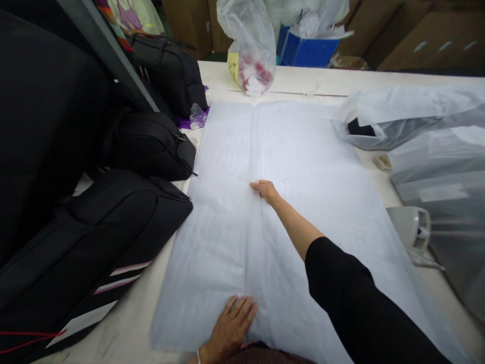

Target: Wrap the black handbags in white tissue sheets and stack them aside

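Observation:
A large sheet of cloudy white plastic [314, 202] lies spread over the white table, with a lengthwise crease or overlap left of its middle. My left hand [237, 321] rests flat on its near edge, fingers spread and pointing away from me, a pale band at the wrist. Farther out, my right hand [265, 189], at the end of a black sleeve, touches the crease. Its fingers are curled and pinched together at the plastic; whether it is one layer or more I cannot make out.
Several black bags [151, 146] line the left side beside a metal post [117, 55]. Plastic-wrapped items [450, 177] and a pale grey device [411, 227] are at right. At the far edge stand a clear plastic bag [252, 50] and a blue box [308, 48], with cardboard boxes [435, 40] behind.

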Tool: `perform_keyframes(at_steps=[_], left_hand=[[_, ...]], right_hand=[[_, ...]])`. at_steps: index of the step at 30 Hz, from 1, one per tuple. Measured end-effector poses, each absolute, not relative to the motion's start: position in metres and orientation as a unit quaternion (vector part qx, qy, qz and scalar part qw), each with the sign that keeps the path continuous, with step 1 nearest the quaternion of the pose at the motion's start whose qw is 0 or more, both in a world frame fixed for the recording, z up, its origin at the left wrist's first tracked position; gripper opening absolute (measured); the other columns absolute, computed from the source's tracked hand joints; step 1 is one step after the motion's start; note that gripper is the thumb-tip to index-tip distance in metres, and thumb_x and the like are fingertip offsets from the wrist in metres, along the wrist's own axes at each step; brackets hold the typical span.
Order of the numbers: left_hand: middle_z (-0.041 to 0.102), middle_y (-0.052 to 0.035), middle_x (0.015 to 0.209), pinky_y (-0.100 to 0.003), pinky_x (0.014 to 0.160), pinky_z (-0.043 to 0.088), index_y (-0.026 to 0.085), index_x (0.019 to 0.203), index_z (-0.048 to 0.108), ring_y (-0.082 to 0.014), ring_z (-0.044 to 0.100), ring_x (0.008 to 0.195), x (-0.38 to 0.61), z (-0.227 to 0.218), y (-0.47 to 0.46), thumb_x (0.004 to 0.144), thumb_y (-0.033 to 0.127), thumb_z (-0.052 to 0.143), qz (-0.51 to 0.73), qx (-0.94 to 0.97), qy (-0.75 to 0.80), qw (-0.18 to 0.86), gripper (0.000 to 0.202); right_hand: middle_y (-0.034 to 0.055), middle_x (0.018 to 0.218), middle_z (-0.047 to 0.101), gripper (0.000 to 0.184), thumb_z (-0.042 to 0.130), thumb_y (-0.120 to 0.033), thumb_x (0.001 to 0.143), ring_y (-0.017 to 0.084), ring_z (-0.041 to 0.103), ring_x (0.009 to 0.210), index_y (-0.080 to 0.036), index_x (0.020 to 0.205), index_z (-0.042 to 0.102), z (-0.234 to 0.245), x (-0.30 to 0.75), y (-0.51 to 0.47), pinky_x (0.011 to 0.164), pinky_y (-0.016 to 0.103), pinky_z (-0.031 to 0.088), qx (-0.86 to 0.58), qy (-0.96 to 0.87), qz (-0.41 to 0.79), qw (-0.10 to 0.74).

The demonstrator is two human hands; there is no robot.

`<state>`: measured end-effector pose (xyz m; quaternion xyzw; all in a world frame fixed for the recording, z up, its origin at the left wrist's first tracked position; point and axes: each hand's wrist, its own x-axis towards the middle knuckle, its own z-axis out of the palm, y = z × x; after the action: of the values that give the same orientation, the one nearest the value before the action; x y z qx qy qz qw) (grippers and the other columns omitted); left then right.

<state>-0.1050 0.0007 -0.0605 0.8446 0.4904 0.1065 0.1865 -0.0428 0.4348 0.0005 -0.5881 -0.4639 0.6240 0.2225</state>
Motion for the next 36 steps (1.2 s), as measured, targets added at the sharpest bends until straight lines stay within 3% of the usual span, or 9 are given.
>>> perform_keyframes(at_steps=[8, 15, 18, 23, 27, 36], left_hand=[[0.062, -0.0089, 0.130, -0.041, 0.101, 0.041, 0.022, 0.145, 0.038, -0.0231, 0.059, 0.113, -0.108, -0.039, 0.030, 0.095, 0.049, 0.051, 0.082, 0.826, 0.484, 0.277, 0.059], [0.068, -0.0084, 0.116, -0.038, 0.085, 0.051, 0.018, 0.136, 0.047, -0.0222, 0.063, 0.097, -0.102, -0.009, 0.075, 0.096, 0.032, 0.050, 0.059, 0.826, 0.487, 0.278, 0.042], [0.063, -0.0112, 0.127, -0.042, 0.096, 0.048, 0.019, 0.138, 0.046, -0.0242, 0.060, 0.113, -0.103, -0.008, 0.109, 0.098, 0.027, 0.043, 0.094, 0.833, 0.496, 0.226, 0.041], [0.040, -0.0090, 0.154, -0.049, 0.117, 0.027, 0.020, 0.150, 0.033, -0.0269, 0.029, 0.145, -0.105, -0.032, 0.142, 0.099, 0.036, 0.044, 0.104, 0.845, 0.502, 0.153, 0.054], [0.029, -0.0067, 0.159, -0.049, 0.121, 0.019, 0.023, 0.153, 0.025, -0.0257, 0.021, 0.148, -0.106, -0.042, 0.141, 0.098, 0.041, 0.046, 0.087, 0.855, 0.486, 0.160, 0.061], [0.027, -0.0096, 0.160, -0.054, 0.121, 0.017, 0.021, 0.154, 0.021, -0.0266, 0.016, 0.149, -0.105, -0.043, 0.213, 0.098, 0.043, 0.044, 0.092, 0.835, 0.522, 0.149, 0.064]], right_hand=[[-0.0033, 0.059, 0.056, 0.033, 0.073, -0.046, 0.068, 0.009, 0.045, 0.051, -0.019, 0.066, 0.054, -0.002, 0.011, 0.441, 0.047, 0.021, 0.035, -0.565, -0.493, 0.601, 0.276], [-0.0028, 0.061, 0.059, 0.019, 0.072, -0.028, 0.071, 0.009, 0.049, 0.050, -0.017, 0.071, 0.057, -0.022, 0.001, 0.479, 0.046, 0.020, 0.037, -0.578, -0.459, 0.613, 0.281], [-0.0032, 0.062, 0.059, 0.018, 0.073, -0.020, 0.071, 0.009, 0.051, 0.052, -0.017, 0.075, 0.056, -0.023, -0.009, 0.497, 0.049, 0.019, 0.041, -0.585, -0.441, 0.624, 0.272], [-0.0015, 0.066, 0.061, 0.020, 0.075, -0.013, 0.071, 0.009, 0.052, 0.052, -0.016, 0.081, 0.058, -0.021, -0.019, 0.519, 0.051, 0.021, 0.044, -0.599, -0.430, 0.627, 0.251], [0.0003, 0.068, 0.062, 0.020, 0.077, -0.012, 0.072, 0.010, 0.055, 0.054, -0.015, 0.079, 0.058, -0.021, -0.024, 0.535, 0.053, 0.023, 0.048, -0.599, -0.430, 0.625, 0.254], [-0.0026, 0.064, 0.057, 0.015, 0.070, -0.011, 0.074, 0.010, 0.056, 0.056, -0.015, 0.080, 0.057, -0.027, -0.030, 0.555, 0.052, 0.021, 0.049, -0.617, -0.406, 0.592, 0.322]])
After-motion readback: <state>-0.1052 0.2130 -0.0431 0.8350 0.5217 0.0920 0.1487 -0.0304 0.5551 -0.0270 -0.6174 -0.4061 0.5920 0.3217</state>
